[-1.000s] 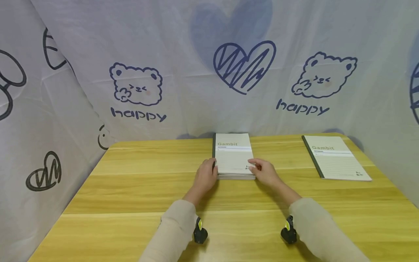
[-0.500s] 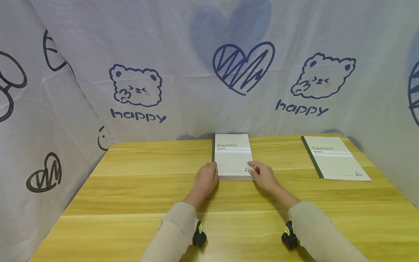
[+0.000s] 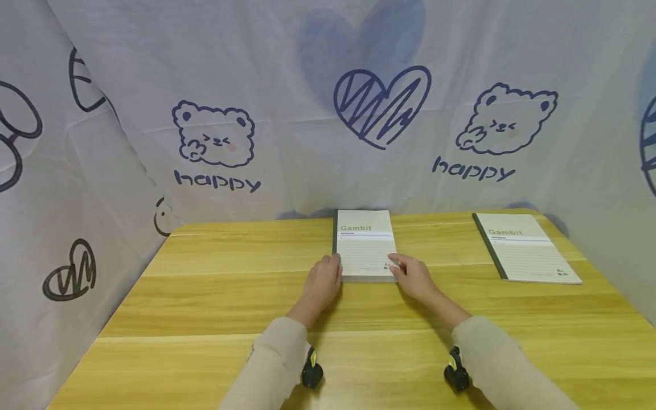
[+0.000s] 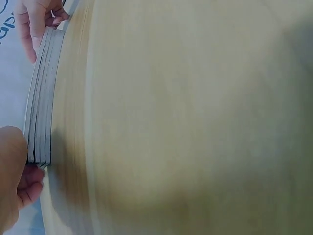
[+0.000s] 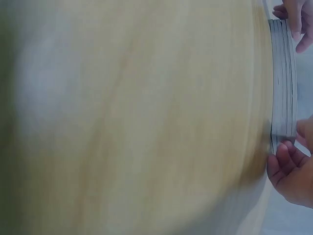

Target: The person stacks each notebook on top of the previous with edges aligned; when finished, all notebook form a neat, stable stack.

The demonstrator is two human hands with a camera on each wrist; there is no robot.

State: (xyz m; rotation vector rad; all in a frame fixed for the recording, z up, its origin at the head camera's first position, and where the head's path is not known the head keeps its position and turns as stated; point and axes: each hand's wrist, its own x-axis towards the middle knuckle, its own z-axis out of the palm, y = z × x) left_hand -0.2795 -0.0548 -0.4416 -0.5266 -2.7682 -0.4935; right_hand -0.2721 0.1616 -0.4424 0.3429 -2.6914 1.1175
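A stack of several notebooks (image 3: 365, 247), dark-spined with a pale "Gambit" cover on top, lies at the far middle of the table. My left hand (image 3: 323, 279) grips its left side near the front corner. At the opposite corner my right hand (image 3: 414, 279) holds the right side, one finger reaching over the cover's edge. Both wrist views show the layered page edges (image 4: 45, 98) almost flush, with curled fingers at each end. Some fingertips are hidden behind the stack. Apart from it, another Gambit notebook (image 3: 528, 247) lies flat at the far right.
The wooden table (image 3: 215, 296) runs back to a white curtain (image 3: 287, 68) printed with bears and hearts. More curtain hangs along the left and right sides. A small black device is strapped at each wrist.
The top notebook has come down level with those under it, and the front edges now line up. Both hands stay at the stack's sides; the separate notebook has not moved.
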